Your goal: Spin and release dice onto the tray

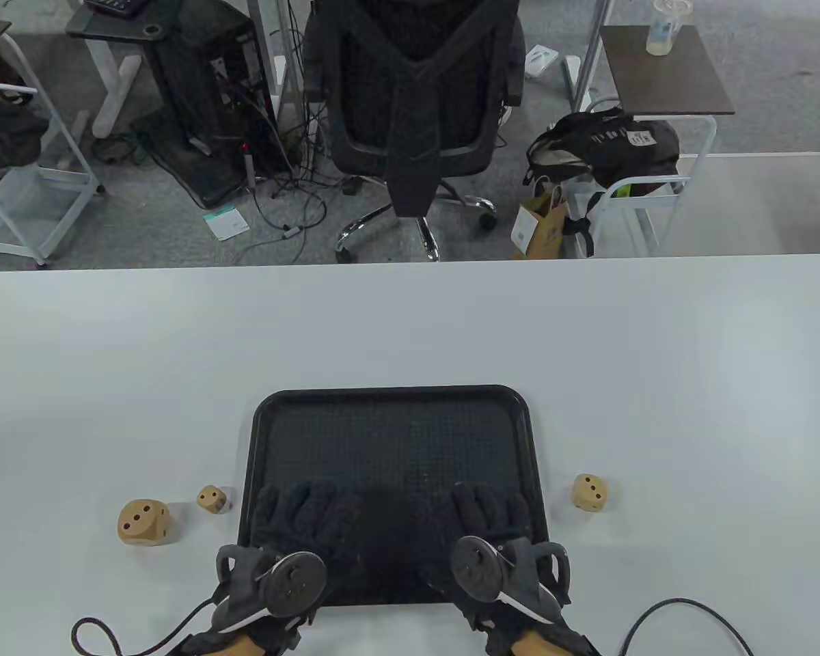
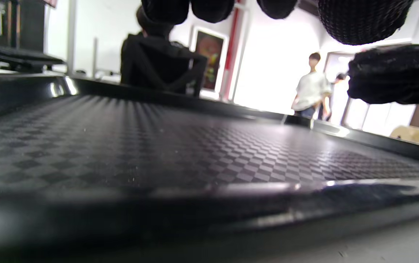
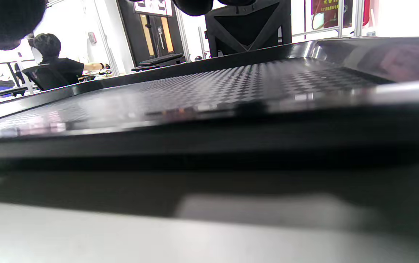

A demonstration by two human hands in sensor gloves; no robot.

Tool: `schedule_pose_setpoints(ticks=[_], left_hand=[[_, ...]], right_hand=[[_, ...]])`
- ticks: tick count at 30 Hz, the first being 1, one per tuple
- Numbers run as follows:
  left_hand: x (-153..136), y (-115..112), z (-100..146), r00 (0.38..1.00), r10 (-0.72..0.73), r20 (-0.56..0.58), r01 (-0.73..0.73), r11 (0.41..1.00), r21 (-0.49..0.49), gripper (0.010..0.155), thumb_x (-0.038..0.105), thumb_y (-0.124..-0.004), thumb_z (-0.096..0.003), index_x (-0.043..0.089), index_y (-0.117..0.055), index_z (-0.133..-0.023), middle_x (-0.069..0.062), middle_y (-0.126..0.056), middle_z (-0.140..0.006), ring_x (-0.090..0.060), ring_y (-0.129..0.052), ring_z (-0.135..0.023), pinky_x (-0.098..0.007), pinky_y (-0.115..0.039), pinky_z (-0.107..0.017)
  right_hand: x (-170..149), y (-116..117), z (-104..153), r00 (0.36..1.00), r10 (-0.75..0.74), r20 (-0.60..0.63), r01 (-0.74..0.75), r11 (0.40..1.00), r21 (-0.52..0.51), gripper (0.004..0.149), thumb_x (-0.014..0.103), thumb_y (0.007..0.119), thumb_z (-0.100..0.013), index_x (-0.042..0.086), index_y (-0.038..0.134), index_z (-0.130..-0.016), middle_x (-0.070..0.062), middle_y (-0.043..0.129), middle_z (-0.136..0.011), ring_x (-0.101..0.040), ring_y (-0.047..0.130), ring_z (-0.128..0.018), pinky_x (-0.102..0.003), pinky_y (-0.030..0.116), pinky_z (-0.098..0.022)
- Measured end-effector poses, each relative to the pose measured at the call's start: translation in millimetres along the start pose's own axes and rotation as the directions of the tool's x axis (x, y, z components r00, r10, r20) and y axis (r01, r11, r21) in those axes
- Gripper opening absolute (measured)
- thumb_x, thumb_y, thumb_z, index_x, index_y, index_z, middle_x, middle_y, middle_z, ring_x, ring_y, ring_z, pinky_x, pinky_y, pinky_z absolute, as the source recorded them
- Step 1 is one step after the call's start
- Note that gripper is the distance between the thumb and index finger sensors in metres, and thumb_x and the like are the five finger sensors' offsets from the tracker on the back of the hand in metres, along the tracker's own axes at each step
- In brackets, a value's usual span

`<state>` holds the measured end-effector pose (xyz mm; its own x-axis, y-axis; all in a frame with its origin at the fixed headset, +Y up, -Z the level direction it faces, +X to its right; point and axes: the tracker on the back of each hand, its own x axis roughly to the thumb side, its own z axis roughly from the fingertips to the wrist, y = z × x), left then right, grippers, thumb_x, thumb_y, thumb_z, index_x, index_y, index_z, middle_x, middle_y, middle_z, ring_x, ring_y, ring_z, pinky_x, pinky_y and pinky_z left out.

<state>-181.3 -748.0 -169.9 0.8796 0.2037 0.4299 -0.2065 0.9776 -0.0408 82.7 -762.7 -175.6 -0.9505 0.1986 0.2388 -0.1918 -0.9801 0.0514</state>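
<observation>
A black tray with a checkered floor lies near the table's front edge, and nothing but my hands is on it. Three wooden dice sit outside it on the table: a large die and a small die to the left, a medium die to the right. My left hand and right hand rest side by side on the tray's near part, fingers relaxed and holding nothing. In the left wrist view the tray floor fills the frame and the medium die peeks over the far rim.
The white table stretches wide around the tray. Glove cables trail off the front edge at both sides. Beyond the table's far edge stand an office chair, carts and bags on the floor. People are seen in the room's background.
</observation>
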Motion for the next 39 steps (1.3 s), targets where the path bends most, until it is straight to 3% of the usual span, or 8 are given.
schedule_pose_setpoints(ticks=[13, 18, 25, 32, 39], left_hand=[[-6, -1, 0, 1.0, 0.004, -0.023, -0.004, 1.0, -0.009, 0.073, 0.062, -0.067, -0.0452, 0.036, -0.041, -0.108, -0.011, -0.038, -0.118, -0.045, -0.05, -0.109, -0.074, -0.026, -0.078], [-7, 0, 1, 1.0, 0.002, -0.032, -0.003, 1.0, -0.019, 0.073, 0.061, -0.068, -0.0451, 0.036, -0.042, -0.108, -0.011, -0.038, -0.118, -0.045, -0.05, -0.109, -0.074, -0.025, -0.078], [-11, 1, 2, 0.999, 0.001, -0.044, -0.002, 1.0, -0.017, 0.073, 0.061, -0.068, -0.0451, 0.036, -0.042, -0.108, -0.011, -0.038, -0.118, -0.045, -0.05, -0.108, -0.074, -0.025, -0.078], [-12, 2, 2, 0.999, -0.004, -0.052, 0.003, 1.0, -0.024, 0.073, 0.061, -0.068, -0.045, 0.036, -0.042, -0.108, -0.011, -0.038, -0.118, -0.045, -0.05, -0.108, -0.074, -0.025, -0.078], [-14, 2, 3, 0.998, -0.001, -0.06, -0.001, 1.0, -0.028, 0.073, 0.061, -0.068, -0.045, 0.036, -0.042, -0.108, -0.011, -0.038, -0.118, -0.045, -0.051, -0.108, -0.074, -0.025, -0.078]], right_hand=[[-2, -2, 0, 1.0, -0.024, -0.011, 0.023, 0.999, -0.031, 0.086, 0.07, 0.071, -0.035, 0.038, 0.033, -0.107, 0.0, 0.038, -0.115, -0.03, 0.039, -0.109, -0.066, 0.028, -0.077], [-8, -11, 3, 0.998, -0.032, -0.049, 0.027, 0.994, -0.101, 0.086, 0.067, 0.076, -0.035, 0.037, 0.04, -0.106, -0.005, 0.044, -0.114, -0.034, 0.045, -0.107, -0.066, 0.033, -0.077], [-37, -31, 9, 0.977, -0.133, -0.169, 0.097, 0.974, -0.207, 0.086, 0.063, 0.081, -0.034, 0.037, 0.042, -0.106, -0.003, 0.042, -0.115, -0.033, 0.041, -0.108, -0.066, 0.028, -0.078], [-87, -51, 22, 0.893, -0.286, -0.348, 0.167, 0.927, -0.335, 0.086, 0.06, 0.084, -0.034, 0.039, 0.042, -0.106, -0.001, 0.043, -0.115, -0.031, 0.04, -0.108, -0.065, 0.023, -0.08], [-136, -55, 31, 0.728, -0.432, -0.532, 0.23, 0.885, -0.404, 0.085, 0.057, 0.084, -0.037, 0.041, 0.039, -0.106, 0.002, 0.037, -0.117, -0.028, 0.033, -0.111, -0.062, 0.019, -0.083]])
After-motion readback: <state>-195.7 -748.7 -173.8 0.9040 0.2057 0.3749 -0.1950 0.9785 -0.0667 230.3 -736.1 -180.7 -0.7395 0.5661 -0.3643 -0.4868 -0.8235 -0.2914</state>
